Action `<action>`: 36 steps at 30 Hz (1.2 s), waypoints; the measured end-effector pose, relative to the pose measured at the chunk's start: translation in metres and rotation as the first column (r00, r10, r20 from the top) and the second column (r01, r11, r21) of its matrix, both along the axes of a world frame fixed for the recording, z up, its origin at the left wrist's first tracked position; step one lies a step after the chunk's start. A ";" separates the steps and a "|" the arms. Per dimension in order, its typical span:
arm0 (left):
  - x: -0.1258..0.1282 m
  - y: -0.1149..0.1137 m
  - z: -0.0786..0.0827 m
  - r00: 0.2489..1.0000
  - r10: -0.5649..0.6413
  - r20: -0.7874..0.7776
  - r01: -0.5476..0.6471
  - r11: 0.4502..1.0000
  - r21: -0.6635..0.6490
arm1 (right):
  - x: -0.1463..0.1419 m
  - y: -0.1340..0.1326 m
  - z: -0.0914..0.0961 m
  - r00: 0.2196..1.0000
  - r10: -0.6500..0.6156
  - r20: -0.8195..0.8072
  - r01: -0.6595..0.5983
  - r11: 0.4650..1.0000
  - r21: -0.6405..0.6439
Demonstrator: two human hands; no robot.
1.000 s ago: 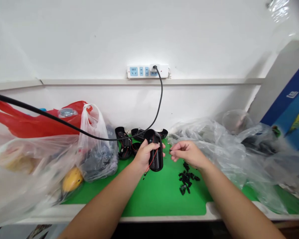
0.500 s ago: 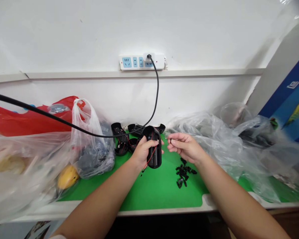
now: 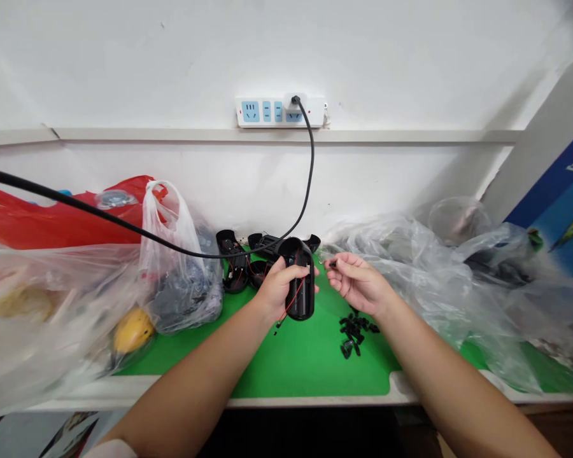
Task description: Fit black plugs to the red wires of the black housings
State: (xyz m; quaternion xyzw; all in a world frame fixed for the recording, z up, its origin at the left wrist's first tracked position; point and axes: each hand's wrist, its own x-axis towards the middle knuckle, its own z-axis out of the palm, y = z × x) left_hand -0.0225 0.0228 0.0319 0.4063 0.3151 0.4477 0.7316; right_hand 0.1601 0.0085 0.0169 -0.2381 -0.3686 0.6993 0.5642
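While the left hand [image 3: 281,291] wraps around a hollow black plastic housing [image 3: 302,289] in a wide grip, its fingers lying across the shell's open side, the right hand [image 3: 360,284] pinches a tiny black part [image 3: 333,263] in a narrow grip between thumb and forefinger, just beside the housing's upper edge but not touching it. Thin red wires [image 3: 293,304] run along the housing and trail below the left hand. Both hands are raised above a green work mat [image 3: 310,366], and a loose pile of small black parts [image 3: 354,332] lies on it below the right hand. Behind the housing, more black plastic shells [image 3: 232,261] with red wiring sit against the wall. A clear plastic bag [image 3: 176,267] of dark contents stands to the left, with a red plastic bag [image 3: 52,219] beyond it, and crumpled clear plastic sheeting [image 3: 401,261] spreads to the right. A black cable [image 3: 309,172] drops from a wall-mounted power strip [image 3: 279,112].
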 end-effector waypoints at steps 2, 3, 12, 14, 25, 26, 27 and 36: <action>0.000 0.000 0.000 1.000 -0.003 -0.001 0.003 1.000 0.000 | 0.000 0.000 -0.001 1.000 -0.004 0.006 0.004 1.000 -0.013; 0.000 -0.001 0.000 1.000 -0.005 -0.001 0.005 1.000 0.000 | -0.001 0.000 -0.001 1.000 -0.004 0.009 0.004 1.000 -0.017; 0.001 -0.001 0.000 0.999 0.011 -0.034 -0.011 1.000 0.016 | -0.003 -0.002 0.003 0.988 -0.053 0.143 0.058 0.998 -0.029; 0.002 -0.001 0.000 0.999 0.021 -0.048 -0.020 0.999 0.025 | -0.004 -0.003 0.002 0.977 -0.071 0.199 0.074 0.997 -0.009; 0.009 -0.001 -0.009 0.988 0.120 -0.096 -0.102 0.980 0.171 | -0.015 -0.007 -0.004 0.727 -0.446 0.522 0.128 0.835 0.535; 0.009 0.000 -0.011 0.986 0.131 -0.098 -0.110 0.974 0.198 | -0.016 -0.008 -0.003 0.702 -0.473 0.532 0.124 0.817 0.563; 0.008 0.001 -0.012 0.985 0.142 -0.102 -0.116 0.967 0.227 | -0.016 -0.009 -0.002 0.683 -0.491 0.541 0.120 0.806 0.580; 0.008 0.003 -0.016 0.975 0.171 -0.145 -0.130 0.958 0.255 | -0.012 -0.009 -0.004 0.752 -0.310 0.582 0.110 0.929 0.353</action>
